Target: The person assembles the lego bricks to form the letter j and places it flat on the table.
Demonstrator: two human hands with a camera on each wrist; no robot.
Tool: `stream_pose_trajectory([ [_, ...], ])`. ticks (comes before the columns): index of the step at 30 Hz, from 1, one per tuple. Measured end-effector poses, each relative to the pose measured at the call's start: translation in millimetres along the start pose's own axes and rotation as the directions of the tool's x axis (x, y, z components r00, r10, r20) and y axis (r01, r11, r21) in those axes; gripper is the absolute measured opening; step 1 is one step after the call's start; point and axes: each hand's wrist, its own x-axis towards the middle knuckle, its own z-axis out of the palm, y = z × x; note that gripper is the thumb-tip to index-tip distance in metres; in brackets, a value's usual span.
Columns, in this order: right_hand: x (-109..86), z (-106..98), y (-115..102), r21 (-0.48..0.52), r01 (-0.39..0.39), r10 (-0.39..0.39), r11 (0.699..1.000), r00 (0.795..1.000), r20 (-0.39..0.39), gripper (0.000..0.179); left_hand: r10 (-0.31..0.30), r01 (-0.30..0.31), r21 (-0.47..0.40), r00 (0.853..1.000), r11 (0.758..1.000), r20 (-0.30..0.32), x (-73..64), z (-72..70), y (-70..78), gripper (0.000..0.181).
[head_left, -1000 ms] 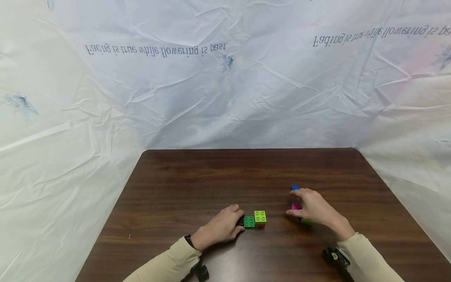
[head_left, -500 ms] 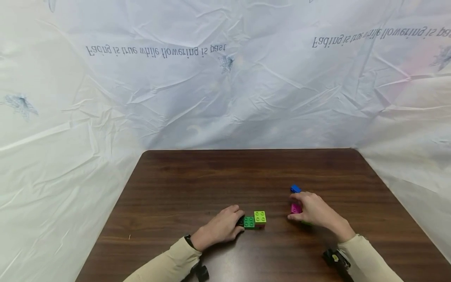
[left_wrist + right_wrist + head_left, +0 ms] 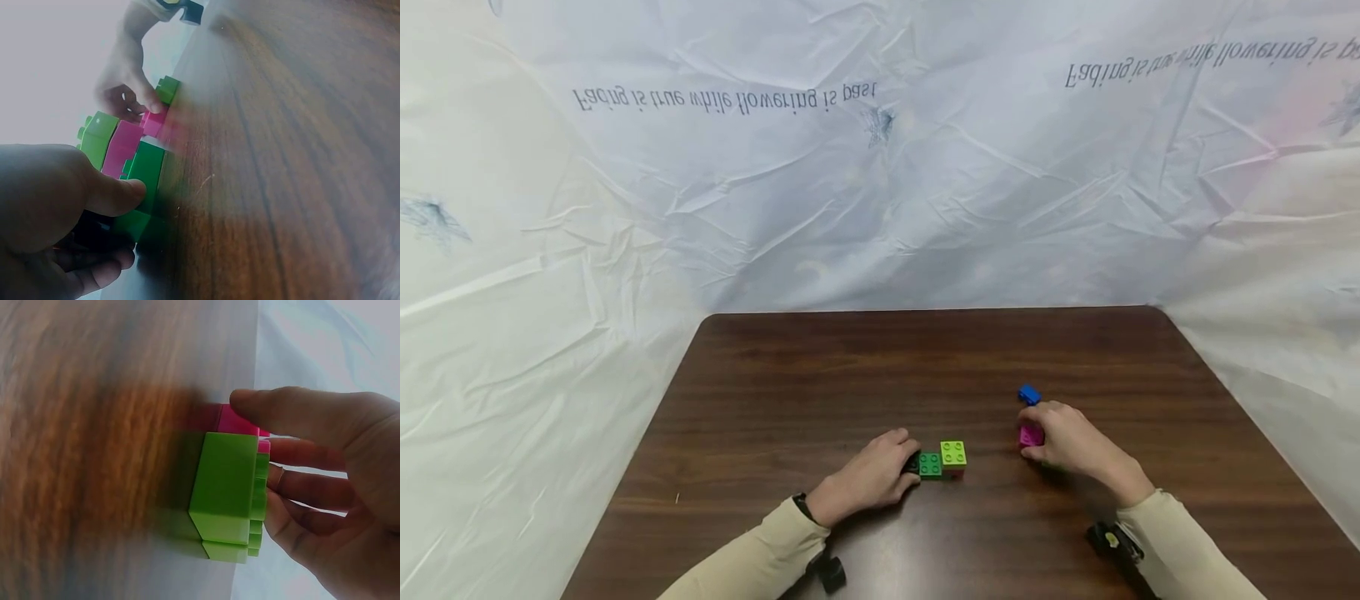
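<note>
My left hand (image 3: 870, 473) grips the near end of a joined row of toy building bricks, its thumb on the green brick (image 3: 147, 172). A dark brick (image 3: 913, 462) shows between its fingers. At the row's right end a lime brick (image 3: 953, 452) sits on a pink brick (image 3: 122, 148). On the right, my right hand (image 3: 1071, 442) pinches a magenta brick (image 3: 1031, 436) between thumb and fingers, low at the table. Under that palm, beside the magenta one, lies another green brick (image 3: 226, 481), mostly hidden in the head view.
A small blue brick (image 3: 1029, 394) lies just beyond the right hand's fingers. The brown wooden table (image 3: 820, 367) has rounded far corners. White printed sheeting (image 3: 880, 208) hangs behind it and along both sides.
My right thumb and fingers have closed in around the magenta brick, uncovering more of the blue one. The left hand keeps its hold in place. The head view has tilted slightly.
</note>
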Motion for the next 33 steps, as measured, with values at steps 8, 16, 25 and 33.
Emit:
stream_pose_trajectory([
  [8, -0.2, 3.0, 1.1, -0.021, 0.007, -0.006, 1.0, 1.0, 0.006, 0.036, 0.001, -0.001, -0.018, 1.0, 1.0, 0.011, 0.8, -0.3, 0.1, 0.035],
  [16, 0.9, 2.5, 0.0, -0.011, -0.006, 0.007, 1.0, 1.0, 0.027, 0.031, -0.011, 0.011, -0.024, 1.0, 1.0, 0.016, 0.3, -1.2, 0.8, 0.035],
  [25, 1.8, 1.0, -1.4, -0.019, 0.002, -0.001, 1.0, 0.999, 0.044, 0.03, -0.023, 0.025, -0.039, 0.999, 0.999, 0.032, 0.4, -3.5, 1.0, 0.035],
  [33, 4.3, -2.7, -2.7, 0.006, -0.018, 0.017, 1.0, 0.997, 0.076, 0.031, -0.019, 0.02, -0.036, 0.999, 0.999, 0.025, 0.4, -1.6, 0.7, 0.035],
])
